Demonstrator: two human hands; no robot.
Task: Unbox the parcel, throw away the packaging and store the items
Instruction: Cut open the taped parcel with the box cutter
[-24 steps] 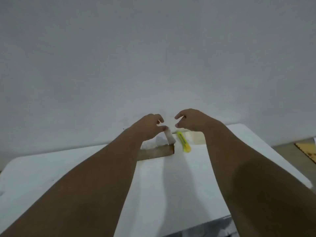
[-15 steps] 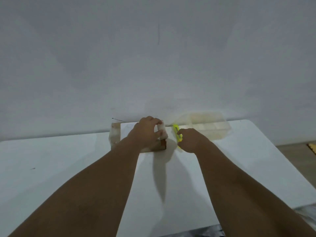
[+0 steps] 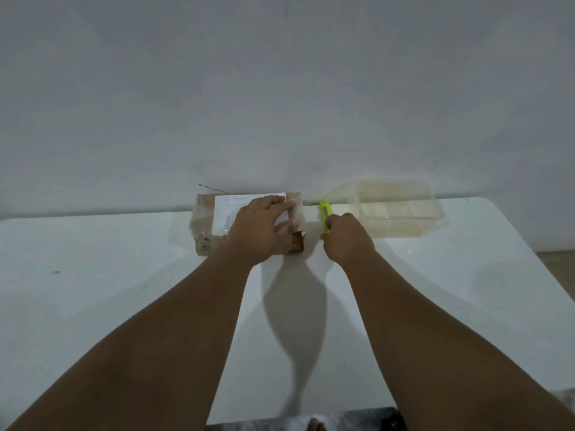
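Note:
A brown cardboard parcel [image 3: 205, 225] wrapped in clear tape, with a white label on top, sits at the far edge of the white table [image 3: 124, 290] against the wall. My left hand [image 3: 259, 228] lies on the parcel's right half, fingers curled over its top and right end. Just to the right, a yellow box cutter [image 3: 324, 209] lies on the table. My right hand [image 3: 345, 241] is closed around the cutter's near end; only its far end shows.
A clear plastic storage container [image 3: 398, 213] stands open at the back right of the table, next to the cutter. A grey wall rises right behind the table. The table's right edge drops to a brown floor [image 3: 557, 259].
The view has tilted down, showing the whole parcel and the container. My left hand settled onto the parcel. My right hand dropped from above the cutter and closed on it.

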